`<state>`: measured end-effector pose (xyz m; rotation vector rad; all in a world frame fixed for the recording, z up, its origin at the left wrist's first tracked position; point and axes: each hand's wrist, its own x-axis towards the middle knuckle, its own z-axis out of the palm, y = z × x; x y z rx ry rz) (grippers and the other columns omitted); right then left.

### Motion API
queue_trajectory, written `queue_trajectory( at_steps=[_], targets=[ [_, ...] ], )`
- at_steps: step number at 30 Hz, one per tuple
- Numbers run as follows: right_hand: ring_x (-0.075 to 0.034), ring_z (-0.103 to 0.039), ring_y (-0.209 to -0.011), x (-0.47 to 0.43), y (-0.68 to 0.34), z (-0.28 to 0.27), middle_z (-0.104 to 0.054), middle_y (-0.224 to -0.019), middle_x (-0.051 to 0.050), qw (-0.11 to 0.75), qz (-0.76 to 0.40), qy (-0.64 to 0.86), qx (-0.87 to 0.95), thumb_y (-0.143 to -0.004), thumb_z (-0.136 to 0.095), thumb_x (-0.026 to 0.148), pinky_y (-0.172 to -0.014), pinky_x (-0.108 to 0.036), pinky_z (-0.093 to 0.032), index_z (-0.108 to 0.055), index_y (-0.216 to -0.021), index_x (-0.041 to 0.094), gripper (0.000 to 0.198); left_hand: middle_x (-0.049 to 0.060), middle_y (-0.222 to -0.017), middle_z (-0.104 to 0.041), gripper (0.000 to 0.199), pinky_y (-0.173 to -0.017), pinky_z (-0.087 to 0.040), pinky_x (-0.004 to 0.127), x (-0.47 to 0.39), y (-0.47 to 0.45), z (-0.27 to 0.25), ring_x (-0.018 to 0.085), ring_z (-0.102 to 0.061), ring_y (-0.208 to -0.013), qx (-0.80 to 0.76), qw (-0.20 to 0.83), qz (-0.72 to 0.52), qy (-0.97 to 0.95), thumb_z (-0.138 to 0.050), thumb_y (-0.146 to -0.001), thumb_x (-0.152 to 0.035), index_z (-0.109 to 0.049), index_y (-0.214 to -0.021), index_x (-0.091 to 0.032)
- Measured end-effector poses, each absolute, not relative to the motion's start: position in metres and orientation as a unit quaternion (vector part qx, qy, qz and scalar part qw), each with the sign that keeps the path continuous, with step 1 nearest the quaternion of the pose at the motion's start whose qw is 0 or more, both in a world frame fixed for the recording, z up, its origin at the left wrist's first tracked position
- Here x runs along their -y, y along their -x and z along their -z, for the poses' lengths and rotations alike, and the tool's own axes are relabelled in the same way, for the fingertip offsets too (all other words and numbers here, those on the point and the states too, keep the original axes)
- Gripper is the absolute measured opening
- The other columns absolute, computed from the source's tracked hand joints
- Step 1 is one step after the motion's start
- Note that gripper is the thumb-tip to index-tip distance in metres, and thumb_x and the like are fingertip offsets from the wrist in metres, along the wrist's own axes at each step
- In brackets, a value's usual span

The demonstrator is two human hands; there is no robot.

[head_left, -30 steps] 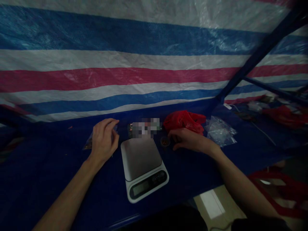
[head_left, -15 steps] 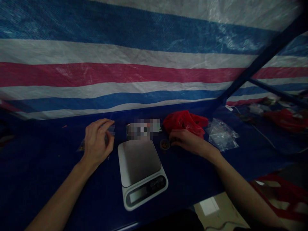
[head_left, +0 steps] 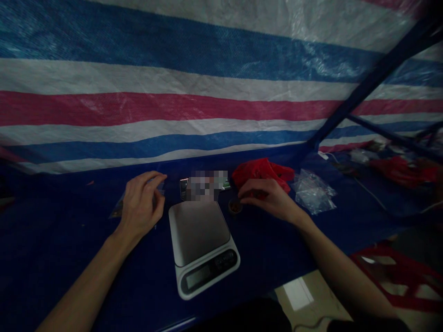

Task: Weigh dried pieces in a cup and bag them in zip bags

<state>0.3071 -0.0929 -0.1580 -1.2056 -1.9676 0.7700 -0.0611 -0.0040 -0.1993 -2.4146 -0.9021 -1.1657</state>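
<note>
On the left my left hand [head_left: 141, 198] is curled round a small clear plastic bag [head_left: 117, 208], which shows between finger and thumb and beyond the wrist side. Small brownish contents in it are too dark to name. My right hand [head_left: 265, 196] has its fingertips closed at the rim of a small round cup [head_left: 235, 206] holding tiny reddish-brown pieces. What those fingers pinch, if anything, is hidden. Between both hands lies a white kitchen scale [head_left: 200, 235] with a bare metal plate and a dark display panel.
A red plastic bag [head_left: 261, 171] sits behind my right hand, with clear plastic bags [head_left: 314, 191] to its right. Behind the scale lies a pixelated object [head_left: 205, 186]. A blue metal post [head_left: 341, 117] rises at the right before a striped tarp [head_left: 194, 108].
My right hand has come closer to the small cup, its fingertips now at the rim. My left hand stays curled in place. The view has shifted slightly.
</note>
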Motion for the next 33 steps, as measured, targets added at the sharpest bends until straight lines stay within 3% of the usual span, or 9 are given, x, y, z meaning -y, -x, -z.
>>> queue_trajectory(
  at_steps=[3, 6, 9, 14, 19, 23, 27, 30, 33],
  targets=[
    [-0.016, -0.071, -0.077, 0.091, -0.311, 0.161, -0.077, -0.091, -0.004, 0.327, -0.296, 0.491, 0.751, -0.099, -0.073, 0.034, -0.071, -0.028, -0.054, -0.076, -0.097, 0.019, 0.015, 0.015, -0.127, -0.066, 0.06, -0.096, -0.055, 0.048, 0.004, 0.061, 0.2, 0.032, -0.068, -0.115, 0.316, 0.156, 0.409, 0.842, -0.062, -0.088, -0.002, -0.051, -0.143, -0.021],
    [-0.015, -0.069, -0.071, 0.089, -0.318, 0.166, -0.076, -0.086, -0.003, 0.249, -0.299, 0.512, 0.766, -0.1, -0.072, 0.028, -0.067, -0.027, -0.052, -0.076, -0.099, 0.019, 0.011, 0.016, -0.127, -0.066, 0.058, -0.096, -0.056, 0.048, 0.004, 0.061, 0.2, 0.033, -0.067, -0.115, 0.313, 0.156, 0.409, 0.843, -0.062, -0.088, -0.002, -0.052, -0.142, -0.018],
    [-0.017, -0.072, -0.079, 0.087, -0.318, 0.173, -0.077, -0.092, -0.004, 0.165, -0.291, 0.503, 0.797, -0.098, -0.072, 0.021, -0.073, -0.028, -0.053, -0.076, -0.107, 0.018, 0.01, 0.017, -0.127, -0.066, 0.056, -0.096, -0.056, 0.048, 0.004, 0.061, 0.2, 0.033, -0.067, -0.115, 0.314, 0.156, 0.411, 0.842, -0.062, -0.088, -0.002, -0.053, -0.141, -0.018],
    [-0.019, -0.071, -0.087, 0.088, -0.311, 0.179, -0.076, -0.099, -0.007, 0.114, -0.242, 0.493, 0.828, -0.102, -0.066, 0.016, -0.078, -0.029, -0.052, -0.074, -0.101, 0.018, 0.008, 0.015, -0.129, -0.066, 0.059, -0.097, -0.056, 0.048, 0.004, 0.061, 0.201, 0.032, -0.067, -0.116, 0.323, 0.144, 0.41, 0.841, -0.061, -0.088, -0.004, -0.051, -0.144, -0.021],
    [-0.018, -0.067, -0.08, 0.092, -0.312, 0.166, -0.073, -0.094, -0.006, 0.227, -0.139, 0.531, 0.804, -0.103, -0.067, 0.024, -0.073, -0.031, -0.051, -0.072, -0.098, 0.019, 0.009, 0.014, -0.13, -0.066, 0.059, -0.099, -0.056, 0.048, 0.003, 0.062, 0.202, 0.031, -0.067, -0.118, 0.337, 0.127, 0.408, 0.839, -0.059, -0.088, -0.005, -0.052, -0.144, -0.024],
    [-0.018, -0.07, -0.084, 0.098, -0.303, 0.162, -0.074, -0.097, -0.005, 0.334, -0.19, 0.476, 0.791, -0.102, -0.071, 0.033, -0.076, -0.03, -0.054, -0.075, -0.103, 0.021, 0.013, 0.014, -0.13, -0.066, 0.056, -0.098, -0.055, 0.048, 0.002, 0.062, 0.204, 0.032, -0.067, -0.117, 0.338, 0.126, 0.402, 0.842, -0.06, -0.089, -0.007, -0.053, -0.143, -0.022],
    [-0.018, -0.071, -0.088, 0.1, -0.294, 0.167, -0.074, -0.102, -0.007, 0.329, -0.224, 0.458, 0.795, -0.103, -0.07, 0.033, -0.077, -0.03, -0.055, -0.076, -0.11, 0.021, 0.016, 0.015, -0.132, -0.066, 0.056, -0.098, -0.055, 0.051, 0.001, 0.063, 0.203, 0.033, -0.066, -0.118, 0.343, 0.111, 0.406, 0.84, -0.059, -0.09, -0.008, -0.055, -0.144, -0.022],
    [-0.017, -0.071, -0.085, 0.103, -0.294, 0.165, -0.076, -0.096, -0.006, 0.314, -0.232, 0.452, 0.802, -0.104, -0.068, 0.032, -0.077, -0.029, -0.053, -0.078, -0.103, 0.02, 0.016, 0.017, -0.132, -0.066, 0.056, -0.099, -0.054, 0.052, 0.0, 0.064, 0.203, 0.035, -0.066, -0.12, 0.343, 0.106, 0.412, 0.837, -0.06, -0.09, -0.007, -0.055, -0.144, -0.021],
    [-0.014, -0.069, -0.071, 0.108, -0.297, 0.162, -0.077, -0.082, -0.003, 0.239, -0.252, 0.455, 0.82, -0.101, -0.072, 0.033, -0.068, -0.027, -0.048, -0.08, -0.092, 0.018, 0.019, 0.017, -0.132, -0.066, 0.054, -0.098, -0.055, 0.052, -0.001, 0.064, 0.204, 0.035, -0.066, -0.12, 0.346, 0.106, 0.41, 0.837, -0.059, -0.091, -0.007, -0.055, -0.143, -0.021]
  ],
)
